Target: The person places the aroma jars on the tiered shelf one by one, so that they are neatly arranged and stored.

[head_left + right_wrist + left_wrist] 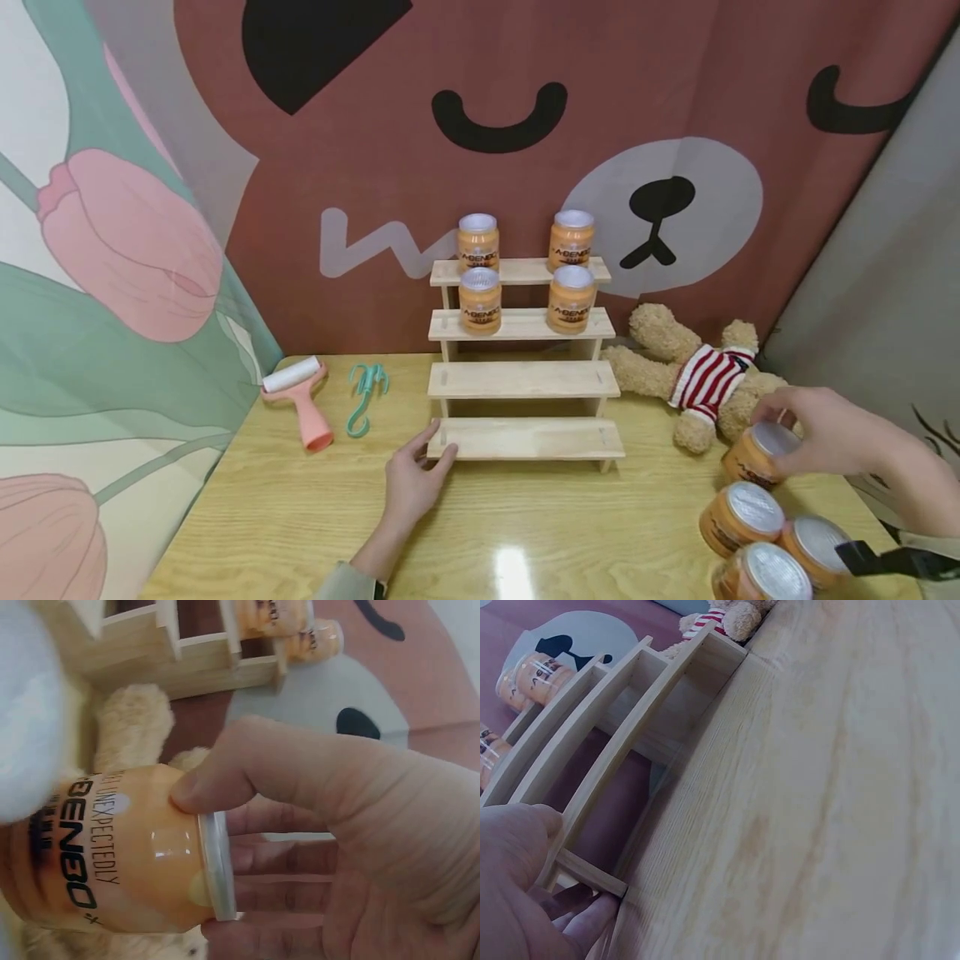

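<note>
Clock directions taken about the stepped wooden stand (525,440) in the head view.

Left hand (412,485), between 7 and 8 o'clock: gripping the left end of the lowest step, thumb on top, fingers round the support. Right hand (832,429), near 4 o'clock: closed round an orange jar (752,462), thumb and fingers spread about its top end by the lid. Whether the jar's base is off the table cannot be told.

Risks, as judged:

1. Slip. The jar looks smooth and is held high; a loose thumb could let it drop or swing.

2. Knock. Three standing jars (741,521) lie close by, toward 4 o'clock, under the right forearm; a low sweep of the dark wrist strap (896,561) could tip one.

3. Snag. The plush bear (708,383), at 3 o'clock, sits just behind the held jar.

4. Topple. The stand looks light; a tug by the left hand could jolt the four shelved jars (480,304) at 12 o'clock.
</note>
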Demonstrator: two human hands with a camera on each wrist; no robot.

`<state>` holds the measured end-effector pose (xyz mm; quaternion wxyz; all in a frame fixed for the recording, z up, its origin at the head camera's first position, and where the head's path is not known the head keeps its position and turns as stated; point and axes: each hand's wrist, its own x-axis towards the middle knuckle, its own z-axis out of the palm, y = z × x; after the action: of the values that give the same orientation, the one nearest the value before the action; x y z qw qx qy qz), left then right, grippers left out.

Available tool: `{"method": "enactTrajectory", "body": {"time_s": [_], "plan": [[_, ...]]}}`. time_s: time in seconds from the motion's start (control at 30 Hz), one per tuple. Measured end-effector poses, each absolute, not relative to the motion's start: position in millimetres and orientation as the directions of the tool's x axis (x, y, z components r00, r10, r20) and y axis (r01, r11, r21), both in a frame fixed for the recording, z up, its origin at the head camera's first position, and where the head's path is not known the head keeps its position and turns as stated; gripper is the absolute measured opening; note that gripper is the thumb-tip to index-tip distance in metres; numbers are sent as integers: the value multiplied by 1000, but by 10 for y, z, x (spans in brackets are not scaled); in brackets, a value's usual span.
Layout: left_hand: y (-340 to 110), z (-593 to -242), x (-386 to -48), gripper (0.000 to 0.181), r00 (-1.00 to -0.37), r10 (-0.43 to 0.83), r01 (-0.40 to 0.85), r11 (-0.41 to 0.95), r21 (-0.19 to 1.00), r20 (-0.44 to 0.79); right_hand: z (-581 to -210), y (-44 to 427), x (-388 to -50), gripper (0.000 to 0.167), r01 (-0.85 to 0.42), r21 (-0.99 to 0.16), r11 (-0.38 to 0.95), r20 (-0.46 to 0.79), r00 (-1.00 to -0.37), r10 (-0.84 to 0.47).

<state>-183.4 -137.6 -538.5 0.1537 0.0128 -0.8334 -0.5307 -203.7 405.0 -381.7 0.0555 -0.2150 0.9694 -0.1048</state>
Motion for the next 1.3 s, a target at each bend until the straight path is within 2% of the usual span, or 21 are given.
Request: {"method": "enactTrajectory", "body": {"time_s": [0.13,0.37,0.67,1.07,1.3], "plan": [[-1375,-5379,-1833,52,-951,-193,138,438,888,243,-3643,3935,-2165,41,-468,-221,856,-36,-873,-486],[-1365,-5373,-1832,52,-952,-195,131,439,889,236,-3381,3692,-2387,42,-521,-202,829,-8,-846,-533],[-1359,-5378,-1835,53,-953,-203,120,430,895,226,-3170,3282,-2585,38,-620,-205,757,91,-782,-616],[-1364,-5381,-1841,53,-952,-199,127,431,893,232,-3096,2653,-2767,40,-760,-232,607,208,-649,-732],[-1371,-5394,-1843,51,-952,-199,134,420,898,234,-3145,2230,-2831,40,-813,-219,540,326,-582,-745]]}}
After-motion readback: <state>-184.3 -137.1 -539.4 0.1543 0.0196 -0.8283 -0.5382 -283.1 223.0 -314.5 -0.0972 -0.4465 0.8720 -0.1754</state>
